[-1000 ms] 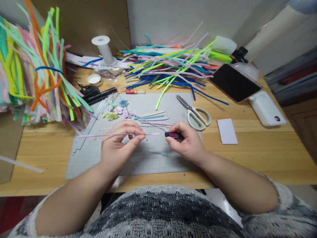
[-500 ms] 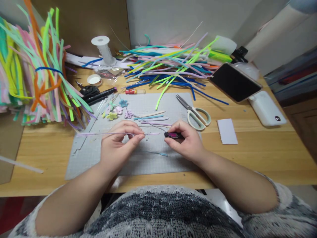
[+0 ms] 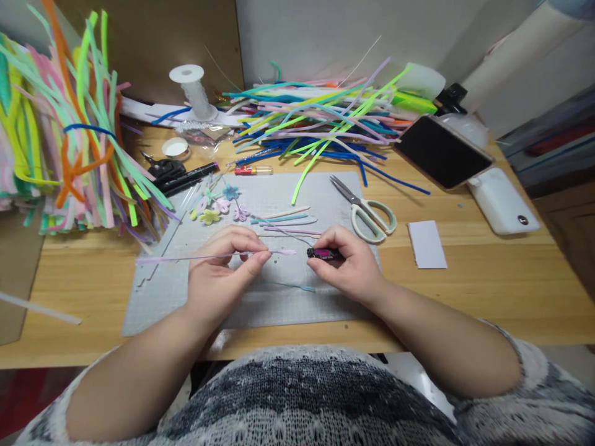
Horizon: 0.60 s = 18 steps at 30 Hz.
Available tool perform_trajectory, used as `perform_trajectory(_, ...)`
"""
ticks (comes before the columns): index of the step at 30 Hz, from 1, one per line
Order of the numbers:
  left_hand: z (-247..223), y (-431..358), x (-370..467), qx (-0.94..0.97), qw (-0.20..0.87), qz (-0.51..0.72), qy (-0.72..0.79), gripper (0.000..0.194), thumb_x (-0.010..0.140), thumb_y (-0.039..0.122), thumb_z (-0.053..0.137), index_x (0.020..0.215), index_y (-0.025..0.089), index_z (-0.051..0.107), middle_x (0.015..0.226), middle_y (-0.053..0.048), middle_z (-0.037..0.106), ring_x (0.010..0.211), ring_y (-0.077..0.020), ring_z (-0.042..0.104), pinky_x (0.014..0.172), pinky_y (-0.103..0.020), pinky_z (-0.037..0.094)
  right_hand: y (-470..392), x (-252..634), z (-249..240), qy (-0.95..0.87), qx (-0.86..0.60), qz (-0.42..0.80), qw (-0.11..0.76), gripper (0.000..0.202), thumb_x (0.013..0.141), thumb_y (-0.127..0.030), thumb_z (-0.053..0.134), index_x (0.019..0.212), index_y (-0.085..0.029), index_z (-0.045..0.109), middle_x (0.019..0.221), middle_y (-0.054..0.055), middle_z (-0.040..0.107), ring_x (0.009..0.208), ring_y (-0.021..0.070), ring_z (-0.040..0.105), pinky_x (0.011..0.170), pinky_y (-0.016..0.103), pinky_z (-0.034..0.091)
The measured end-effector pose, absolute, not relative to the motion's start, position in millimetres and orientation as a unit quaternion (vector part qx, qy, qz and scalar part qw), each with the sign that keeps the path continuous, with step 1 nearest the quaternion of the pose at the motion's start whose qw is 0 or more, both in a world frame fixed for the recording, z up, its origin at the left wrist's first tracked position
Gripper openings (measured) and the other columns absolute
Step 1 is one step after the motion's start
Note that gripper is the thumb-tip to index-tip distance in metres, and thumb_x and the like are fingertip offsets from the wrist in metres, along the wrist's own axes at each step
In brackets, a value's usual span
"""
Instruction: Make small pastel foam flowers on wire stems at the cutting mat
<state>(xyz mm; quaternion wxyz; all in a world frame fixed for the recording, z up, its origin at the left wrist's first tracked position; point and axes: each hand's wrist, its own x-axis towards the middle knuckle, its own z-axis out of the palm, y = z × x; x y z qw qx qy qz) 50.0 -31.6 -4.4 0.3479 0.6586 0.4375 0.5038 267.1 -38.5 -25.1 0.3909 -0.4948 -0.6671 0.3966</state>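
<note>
Stem (image 3: 158,260), lilac, centre-left of the frame, now dips lower at its left end; our left hand (image 3: 216,272) pinches it in a closed grip. Our right hand (image 3: 356,269) closes around a black-and-purple object (image 3: 324,254), still apart from the stem's tip.

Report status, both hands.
Left hand: pinching thin purple stem. Right hand: gripping dark tool, apart from stem. Between them: loose strips on mat beyond.

Even, moderate indoor light; pale glare on counter (image 3: 488,291) edge near 7 o'clock. Soft shadows under hands (image 3: 283,260). Slight blur, wide-angle stretching toward edges.
</note>
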Motion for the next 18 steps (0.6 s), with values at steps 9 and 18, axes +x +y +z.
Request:
perform_trajectory(9, -7.1, -31.2, 50.2, 0.664, 0.339, 0.508, 0.430, 0.008, 0.077, 0.015, 0.070, 0.074, 0.021, 0.066, 0.076, 0.000, 0.064, 0.075, -0.0142, 0.060, 0.071, -0.030, 0.047, -39.7, 267.7, -24.5, -0.674, -0.473, 0.409, 0.393, 0.016, 0.078, -0.028, 0.064, 0.080, -0.021, 0.050, 0.070, -0.003, 0.055, 0.062, 0.0098, 0.049, 0.058, 0.024, 0.040)
perform_trajectory(18, -9.4, -31.7, 48.2, 0.643, 0.364, 0.519, 0.430, 0.010, 0.077, 0.013, 0.070, 0.074, 0.021, 0.065, 0.077, 0.000, 0.063, 0.075, -0.0126, 0.059, 0.071, -0.028, 0.047, -40.4, 266.6, -25.2, -0.680, -0.473, 0.402, 0.389, 0.017, 0.076, -0.026, 0.066, 0.079, -0.021, 0.050, 0.069, -0.004, 0.054, 0.061, 0.0094, 0.048, 0.057, 0.024, 0.039)
